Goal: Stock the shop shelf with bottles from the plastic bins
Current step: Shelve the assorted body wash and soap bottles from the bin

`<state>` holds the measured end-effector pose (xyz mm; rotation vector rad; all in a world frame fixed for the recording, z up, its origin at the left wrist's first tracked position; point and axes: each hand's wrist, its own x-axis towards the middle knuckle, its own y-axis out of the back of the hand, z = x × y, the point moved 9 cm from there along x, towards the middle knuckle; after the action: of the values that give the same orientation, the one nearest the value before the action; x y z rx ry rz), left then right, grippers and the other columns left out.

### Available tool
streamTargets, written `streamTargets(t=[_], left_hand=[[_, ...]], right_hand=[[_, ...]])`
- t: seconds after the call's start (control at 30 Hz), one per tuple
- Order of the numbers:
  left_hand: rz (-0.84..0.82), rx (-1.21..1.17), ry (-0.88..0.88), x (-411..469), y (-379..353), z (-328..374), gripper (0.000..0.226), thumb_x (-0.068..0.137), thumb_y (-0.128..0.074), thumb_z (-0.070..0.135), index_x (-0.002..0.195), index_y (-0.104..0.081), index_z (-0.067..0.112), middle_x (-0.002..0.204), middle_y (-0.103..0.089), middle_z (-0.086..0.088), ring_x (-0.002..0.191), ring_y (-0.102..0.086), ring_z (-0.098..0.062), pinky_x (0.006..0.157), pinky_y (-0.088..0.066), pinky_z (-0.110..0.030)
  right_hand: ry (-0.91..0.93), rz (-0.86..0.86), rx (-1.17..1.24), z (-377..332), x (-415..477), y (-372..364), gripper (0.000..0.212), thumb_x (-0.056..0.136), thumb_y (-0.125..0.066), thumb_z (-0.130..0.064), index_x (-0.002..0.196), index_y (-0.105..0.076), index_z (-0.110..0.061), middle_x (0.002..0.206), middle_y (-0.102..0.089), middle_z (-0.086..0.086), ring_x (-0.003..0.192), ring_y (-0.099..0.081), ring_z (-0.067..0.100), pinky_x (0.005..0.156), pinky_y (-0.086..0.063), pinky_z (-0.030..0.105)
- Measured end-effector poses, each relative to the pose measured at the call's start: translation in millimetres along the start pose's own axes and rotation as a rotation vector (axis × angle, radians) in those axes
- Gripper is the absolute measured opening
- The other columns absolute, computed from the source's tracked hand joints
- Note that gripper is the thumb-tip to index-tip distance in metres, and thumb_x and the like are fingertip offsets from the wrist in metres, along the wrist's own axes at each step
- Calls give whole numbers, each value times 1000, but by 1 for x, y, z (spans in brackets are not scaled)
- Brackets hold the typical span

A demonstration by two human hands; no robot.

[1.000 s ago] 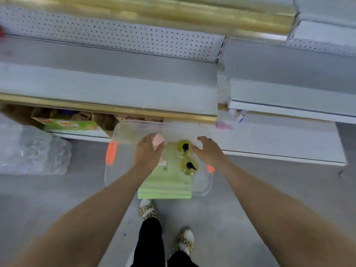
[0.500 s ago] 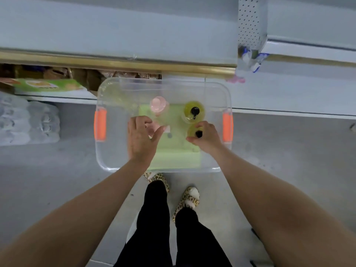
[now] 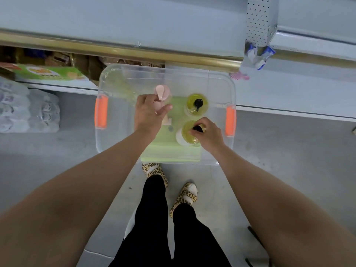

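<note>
A clear plastic bin (image 3: 119,139) with orange handles (image 3: 101,113) sits on a green stool in front of the grey shop shelf (image 3: 134,26). Two pink pump bottles and two yellow bottles with black pumps stand inside it. My left hand (image 3: 148,116) grips the nearer pink bottle (image 3: 157,107) round its top. The farther pink bottle (image 3: 163,91) stands just behind it. The fingers of my right hand (image 3: 210,134) pinch the black pump of the nearer yellow bottle (image 3: 186,134). Behind that one, the second yellow bottle (image 3: 196,103) stands free.
Wrapped packs of water bottles (image 3: 25,110) lie on the floor at the left. A green box (image 3: 48,73) and brown cartons fill the bottom shelf. A pink comb (image 3: 239,76) lies on the low shelf at the right. My feet in leopard slippers (image 3: 154,170) stand close behind the bin.
My view has tipped down over the bin. Both hands have dropped into it: the left has taken hold of a pink bottle, and the right has closed on the nearer yellow bottle's pump.
</note>
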<state>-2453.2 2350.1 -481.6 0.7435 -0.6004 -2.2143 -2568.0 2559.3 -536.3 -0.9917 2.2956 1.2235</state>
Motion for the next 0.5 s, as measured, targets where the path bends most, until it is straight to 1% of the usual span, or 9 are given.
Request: streamTargets(t=[0.1, 0.17, 0.2, 0.23, 0.27, 0.3, 0.37, 0.43, 0.5], left_hand=[[-15, 32, 39, -8, 1, -8, 46, 85, -73, 39, 117, -60, 9, 126, -48, -8, 108, -53, -23, 87, -39, -24], [-20, 10, 80, -15, 2, -13, 48, 84, -74, 39, 118, -58, 10, 128, -46, -7, 110, -53, -22, 86, -37, -22], [-4, 13, 76, -19, 4, -12, 52, 83, -74, 39, 122, -56, 9, 132, -45, -7, 115, -51, -22, 89, -36, -21], [31, 32, 48, -23, 8, -9, 57, 83, -75, 40, 126, -53, 8, 137, -42, -8, 122, -47, -23, 95, -34, -20], [73, 52, 0, -28, 11, -2, 62, 82, -75, 40, 129, -51, 8, 141, -38, -9, 128, -43, -23, 101, -31, -20], [112, 54, -55, -35, 15, 7, 65, 82, -75, 41, 131, -49, 8, 144, -36, -9, 131, -40, -23, 106, -30, -22], [131, -19, -162, -53, 15, 28, 64, 80, -75, 42, 131, -49, 11, 140, -39, -7, 128, -43, -22, 109, -34, -27], [38, -104, -191, -70, 1, 44, 65, 78, -75, 47, 130, -51, 17, 132, -48, -1, 119, -50, -18, 102, -41, -28], [-144, -190, -94, -81, -20, 50, 66, 76, -77, 48, 131, -50, 25, 126, -57, 8, 111, -57, -9, 93, -45, -24]], right_hand=[[5, -54, 123, -3, -4, 6, 21, 74, -83, -36, 88, -68, -30, 93, -71, -12, 94, -65, 12, 85, -54, 36], [26, -136, 220, -12, -7, 12, 22, 70, -84, -36, 86, -70, -30, 91, -75, -6, 95, -70, 15, 88, -56, 42], [41, -185, 258, -19, -9, 15, 22, 72, -84, -35, 88, -71, -29, 91, -76, -3, 94, -72, 17, 87, -56, 43], [49, -235, 292, -25, -12, 19, 22, 75, -84, -31, 91, -71, -25, 92, -77, 0, 92, -73, 16, 85, -58, 41], [57, -280, 319, -32, -15, 24, 19, 79, -82, -26, 94, -71, -22, 91, -76, 1, 88, -73, 14, 80, -59, 36], [63, -309, 331, -39, -16, 29, 16, 82, -81, -23, 95, -72, -21, 90, -76, 0, 84, -71, 11, 77, -58, 32], [73, -325, 330, -48, -16, 41, 11, 84, -80, -26, 93, -74, -26, 89, -74, -5, 85, -69, 9, 79, -59, 31], [67, -331, 353, -55, -17, 53, 16, 85, -79, -31, 99, -75, -24, 92, -75, -4, 87, -70, 11, 81, -60, 31], [52, -366, 392, -59, -20, 62, 29, 89, -74, -33, 110, -74, -13, 95, -75, 3, 84, -71, 13, 79, -59, 27]])
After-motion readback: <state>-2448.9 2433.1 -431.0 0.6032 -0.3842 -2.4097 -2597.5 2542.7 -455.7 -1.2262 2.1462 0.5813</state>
